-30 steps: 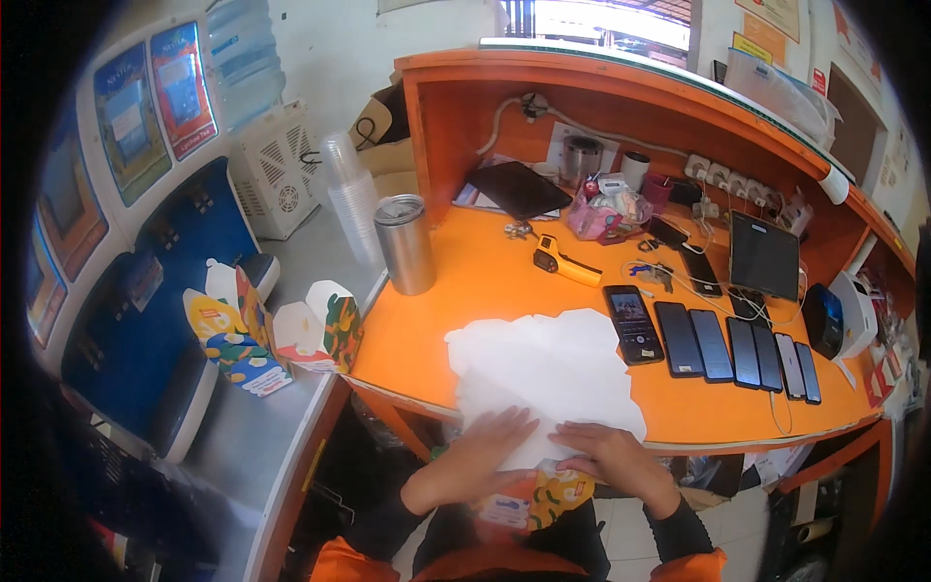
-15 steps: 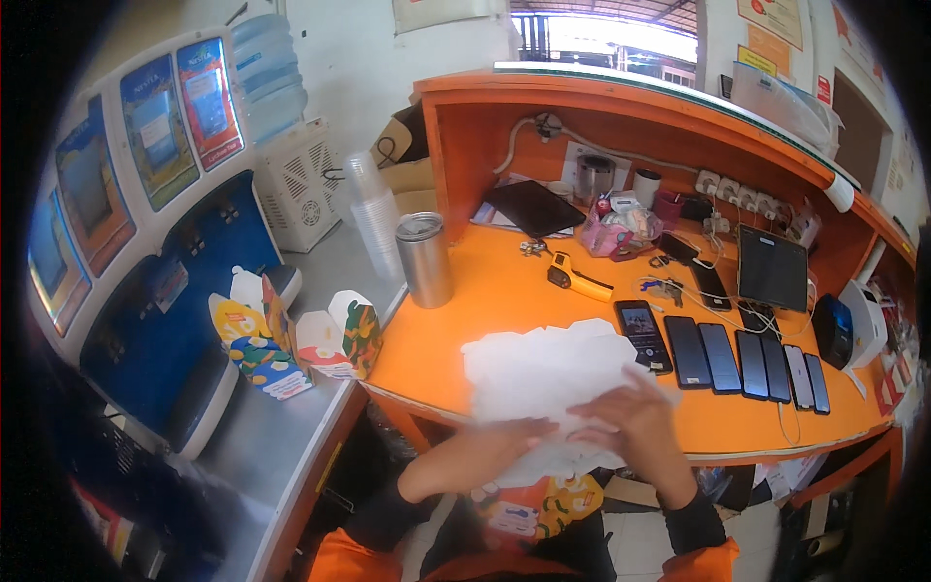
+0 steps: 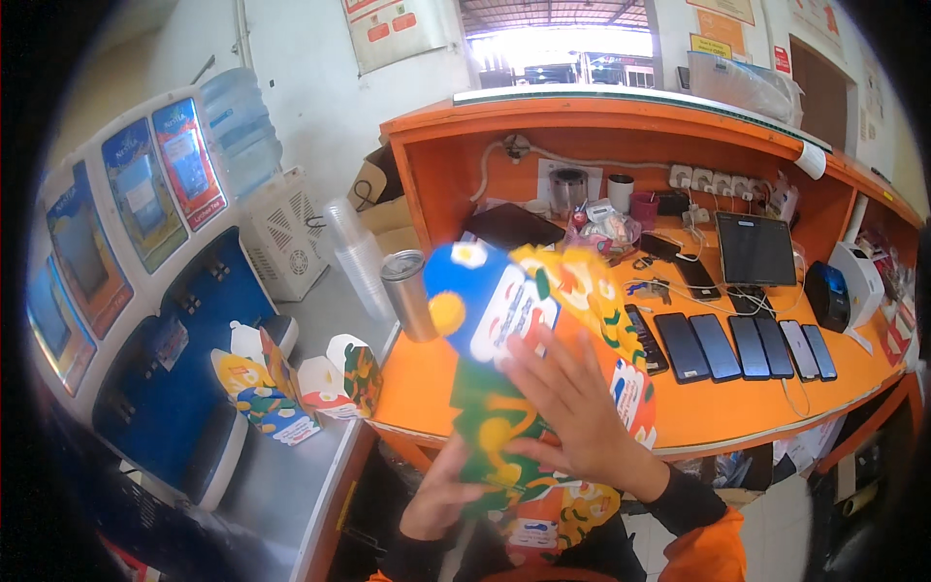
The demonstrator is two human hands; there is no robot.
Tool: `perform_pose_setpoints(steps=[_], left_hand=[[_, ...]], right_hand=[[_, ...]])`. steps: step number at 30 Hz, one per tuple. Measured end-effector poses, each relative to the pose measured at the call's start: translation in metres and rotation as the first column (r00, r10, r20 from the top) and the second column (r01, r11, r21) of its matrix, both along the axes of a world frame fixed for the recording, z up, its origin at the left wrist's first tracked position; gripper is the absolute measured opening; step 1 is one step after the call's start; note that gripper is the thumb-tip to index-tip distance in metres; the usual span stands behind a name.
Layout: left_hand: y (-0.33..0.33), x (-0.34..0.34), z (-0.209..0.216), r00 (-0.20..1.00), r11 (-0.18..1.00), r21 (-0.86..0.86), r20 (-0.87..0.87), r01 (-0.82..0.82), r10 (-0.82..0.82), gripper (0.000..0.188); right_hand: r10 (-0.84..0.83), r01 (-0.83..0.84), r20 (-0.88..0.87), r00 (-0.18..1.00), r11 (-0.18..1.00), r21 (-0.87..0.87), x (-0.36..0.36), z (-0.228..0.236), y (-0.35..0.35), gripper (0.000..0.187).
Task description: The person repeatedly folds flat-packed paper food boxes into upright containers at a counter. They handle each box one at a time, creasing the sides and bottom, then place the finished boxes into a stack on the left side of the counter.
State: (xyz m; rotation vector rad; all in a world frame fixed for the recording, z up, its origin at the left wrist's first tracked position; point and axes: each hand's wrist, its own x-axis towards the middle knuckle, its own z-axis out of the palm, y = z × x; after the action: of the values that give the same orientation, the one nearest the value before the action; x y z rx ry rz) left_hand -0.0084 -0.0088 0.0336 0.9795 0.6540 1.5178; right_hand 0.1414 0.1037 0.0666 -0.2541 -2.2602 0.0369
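Two bare hands at work in the head view, and between them a brightly printed card sheet [image 3: 495, 388] stands raised in front of the orange counter [image 3: 407, 393], tilted and smeared by blur. It's blue at the top, yellow to the right, green lower down — a busy face, with part of it covering the things behind. The left hand [image 3: 433, 497] is at the lower left edge, its fingers curled in and narrow, pinching the card. The right hand [image 3: 572, 412] lies against the printed face, fingers stretched and a little parted, thumb set lower down; they're wide, not closed round anything. Below the hands, over the lap, more printed card [image 3: 548, 524] shows in yellow and red.

Off to the left, two open printed boxes stand side by side on the grey metal counter [image 3: 262, 485]: one box [image 3: 267, 407] yellow and blue, the other box [image 3: 354, 381] green and red. A steel tumbler [image 3: 409, 301] stands just beside the raised sheet, with stacked clear cups [image 3: 357, 262] behind it. Right of the sheet, a row of phones [image 3: 722, 347] lies across the orange counter — and above them a dark tablet [image 3: 754, 249] leans among white cables.
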Motion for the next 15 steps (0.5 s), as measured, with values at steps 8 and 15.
perform_pose_setpoints(steps=[8, 15], left_hand=[[-0.012, -0.005, -0.004, 0.994, 0.962, -0.261, -0.042, 0.084, -0.099, 0.069], [-0.009, -0.009, -0.043, 0.772, 0.966, 0.151, 0.58, 0.211, -0.259, 0.074]], right_hand=[[0.075, -0.078, -0.023, 0.997, 0.986, -0.145, 0.003, -0.006, -0.01, 0.05], [0.174, -0.366, -0.376, 0.91, 0.762, -0.534, -0.001, 0.003, -0.014, 0.018]])
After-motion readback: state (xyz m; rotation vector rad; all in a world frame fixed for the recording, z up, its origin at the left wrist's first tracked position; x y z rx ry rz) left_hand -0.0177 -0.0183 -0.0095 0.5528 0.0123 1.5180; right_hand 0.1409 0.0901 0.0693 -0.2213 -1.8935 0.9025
